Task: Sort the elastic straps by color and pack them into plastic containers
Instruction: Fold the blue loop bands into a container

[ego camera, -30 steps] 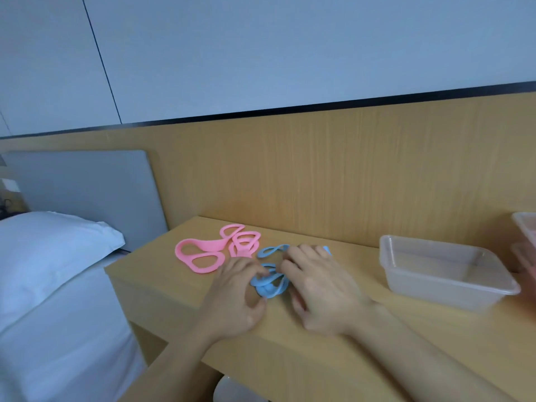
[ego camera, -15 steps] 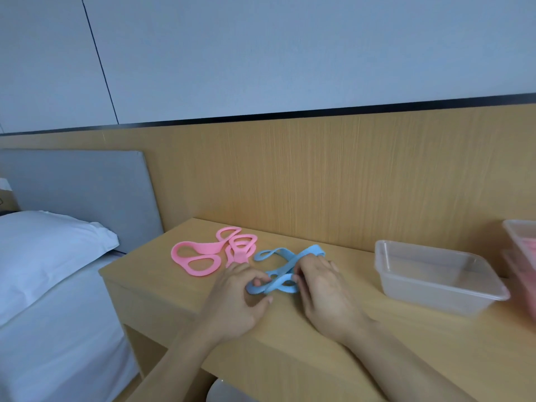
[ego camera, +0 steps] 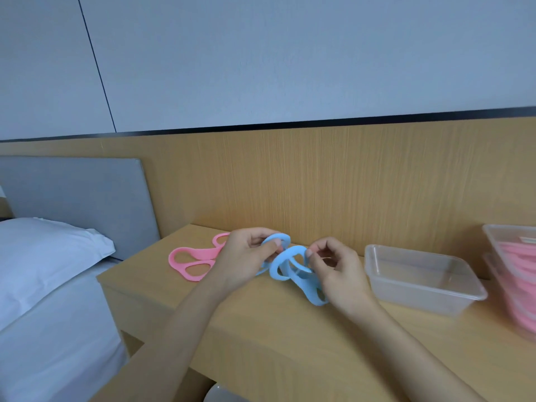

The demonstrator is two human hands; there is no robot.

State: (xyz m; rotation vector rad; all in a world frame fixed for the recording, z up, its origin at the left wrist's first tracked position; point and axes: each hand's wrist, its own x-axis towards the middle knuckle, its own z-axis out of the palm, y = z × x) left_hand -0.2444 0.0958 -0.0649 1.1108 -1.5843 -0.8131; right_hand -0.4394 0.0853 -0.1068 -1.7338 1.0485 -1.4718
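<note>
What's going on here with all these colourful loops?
A person is sorting elastic straps by colour. The left hand and right hand both pinch a tangle of blue straps, held up over the wooden table. Some pink straps lie on the table to the left. An empty clear container waits on the right, next to stacked containers already holding pink ones.

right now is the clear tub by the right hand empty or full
Empty: the clear tub shows only its bare bottom and walls; the blue straps are held outside it.
</note>
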